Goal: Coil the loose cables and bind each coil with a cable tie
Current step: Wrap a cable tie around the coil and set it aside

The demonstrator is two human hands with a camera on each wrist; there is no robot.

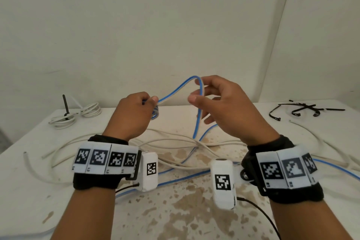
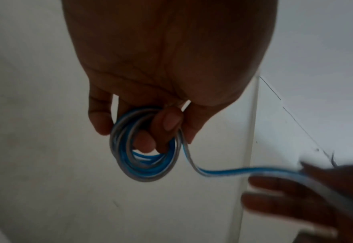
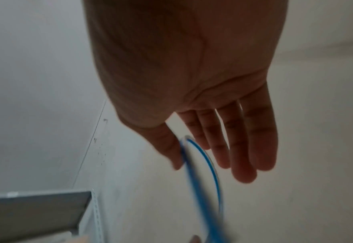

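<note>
My left hand (image 1: 134, 115) is raised over the table and grips a small coil (image 2: 146, 172) of blue-and-white cable, with its fingers curled through the loops. From it the cable (image 1: 175, 90) rises to the right and arches over my right hand (image 1: 206, 95). There it runs between the thumb and the nearly straight fingers (image 3: 244, 148) without being pinched. The strand then drops to the table (image 1: 194, 210), where the rest of the blue cable (image 1: 175, 180) trails loosely. Black cable ties (image 1: 303, 110) lie at the back right.
Loose white cables (image 1: 175, 142) sprawl across the table's middle under my hands. Two white coils (image 1: 64, 119) lie at the back left, one with a black tie sticking up. The tabletop is stained near the front. A wall stands close behind.
</note>
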